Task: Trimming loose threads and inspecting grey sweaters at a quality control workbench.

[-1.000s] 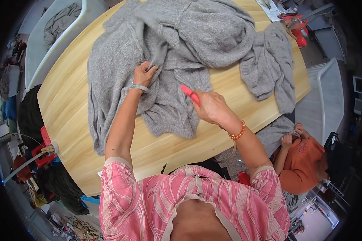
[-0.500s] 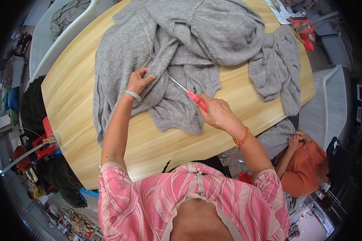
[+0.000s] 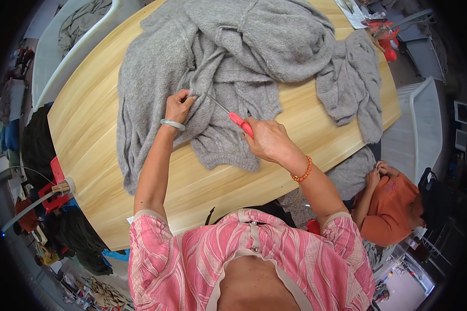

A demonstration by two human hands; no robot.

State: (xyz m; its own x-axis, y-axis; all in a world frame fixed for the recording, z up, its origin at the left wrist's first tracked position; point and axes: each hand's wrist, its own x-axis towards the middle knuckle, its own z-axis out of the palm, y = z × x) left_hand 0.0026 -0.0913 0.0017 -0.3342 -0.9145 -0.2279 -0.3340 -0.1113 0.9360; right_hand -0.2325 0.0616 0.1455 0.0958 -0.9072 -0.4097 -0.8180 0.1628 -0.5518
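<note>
Head view, looking down on a person in a pink striped top standing at a pale wooden worktop [image 3: 93,155]. A large grey knitted garment [image 3: 233,57] lies rumpled across the middle and far part of the worktop, one sleeve trailing to the right. The left hand [image 3: 178,106], wearing a pale bangle, is closed in a pinch on a fold of the knit near the garment's middle. The right hand [image 3: 267,140], with an orange bead bracelet at the wrist, is closed around the red handle of a slim metal tool [image 3: 228,112], whose thin tip reaches left to the pinched spot, just beside the left fingertips. Whether it is a pair of snips or a pick is too small to tell. Working well here would likely mean keeping the fold taut and the tip shallow, so only a loose thread is caught. At the right, a second person in orange sits beside the worktop's near right corner.
</note>
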